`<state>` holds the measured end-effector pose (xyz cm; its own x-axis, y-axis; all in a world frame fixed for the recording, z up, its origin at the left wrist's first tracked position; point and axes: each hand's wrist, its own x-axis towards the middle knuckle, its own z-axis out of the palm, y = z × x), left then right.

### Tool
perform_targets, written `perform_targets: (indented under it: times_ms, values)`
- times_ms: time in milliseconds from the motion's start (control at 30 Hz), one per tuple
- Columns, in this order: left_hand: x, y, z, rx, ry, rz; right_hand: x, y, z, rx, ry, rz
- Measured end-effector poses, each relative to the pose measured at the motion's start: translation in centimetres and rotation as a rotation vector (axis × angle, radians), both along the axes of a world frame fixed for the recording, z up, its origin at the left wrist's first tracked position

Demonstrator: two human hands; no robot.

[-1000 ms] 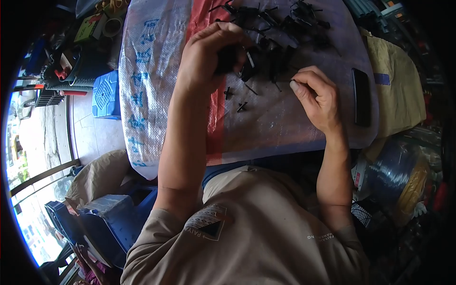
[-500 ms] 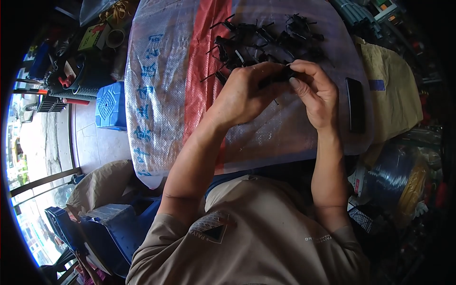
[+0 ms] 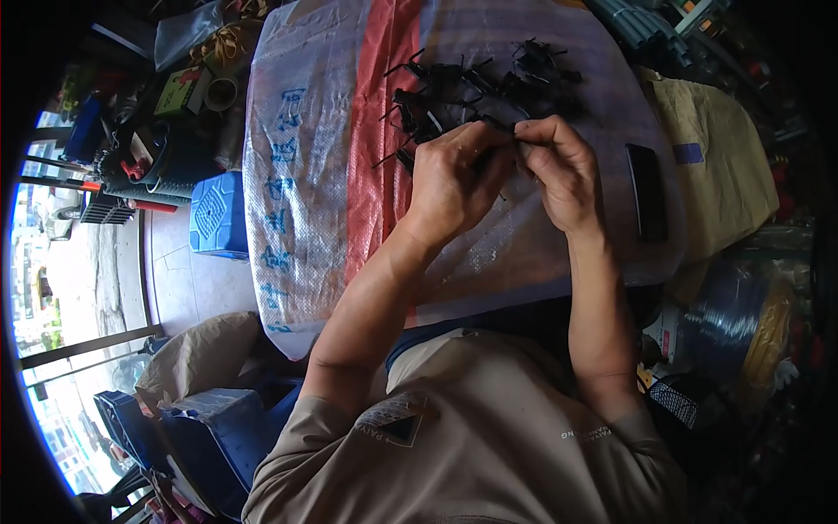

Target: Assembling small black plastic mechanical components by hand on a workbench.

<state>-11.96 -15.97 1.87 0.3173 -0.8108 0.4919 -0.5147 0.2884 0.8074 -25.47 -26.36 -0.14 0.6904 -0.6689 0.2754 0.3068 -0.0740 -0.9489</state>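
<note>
My left hand [image 3: 454,179] is closed around a small black part [image 3: 495,157], mostly hidden by the fingers, over the far half of the covered table. The fingertips of my right hand [image 3: 566,175] pinch together at the part's right end, touching or nearly touching the left fingers. What exactly the right fingers grip is too small to make out. Just beyond both hands lies a loose heap of similar black parts [image 3: 524,90] with thin sticking-out pins or legs. Some of them are partly covered by my left hand.
A woven plastic sheet [image 3: 301,210] with a red stripe covers the table. On its right lies a black phone-like slab [image 3: 646,192]. A tan sack [image 3: 720,166] sits beyond the right edge; a blue plastic stool [image 3: 218,214] stands left. Blue bins [image 3: 214,428] are at lower left.
My hands have come closer together, and the right fingertips have moved left against the left hand. Less of the black part shows now. The whole view has shifted slightly.
</note>
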Motion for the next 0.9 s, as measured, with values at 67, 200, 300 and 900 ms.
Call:
perform_targets:
  times_ms: [67, 200, 300, 900]
  values:
    - [-0.2, -0.2, -0.2, 0.006, 0.008, 0.0, -0.1, -0.3, 0.4, 0.002, 0.006, 0.009]
    - [-0.5, -0.7, 0.0, -0.079, 0.068, 0.046, -0.3, -0.2, 1.8, -0.001, 0.043, 0.028]
    - [-0.5, -0.8, 0.3, -0.084, 0.058, 0.02, -0.5, -0.4, 1.8, 0.003, 0.006, 0.016]
    - [-0.6, 5.4, 0.9, 0.207, 1.218, -0.109, -2.3, 3.4, 1.0, -0.14, 0.224, 0.192]
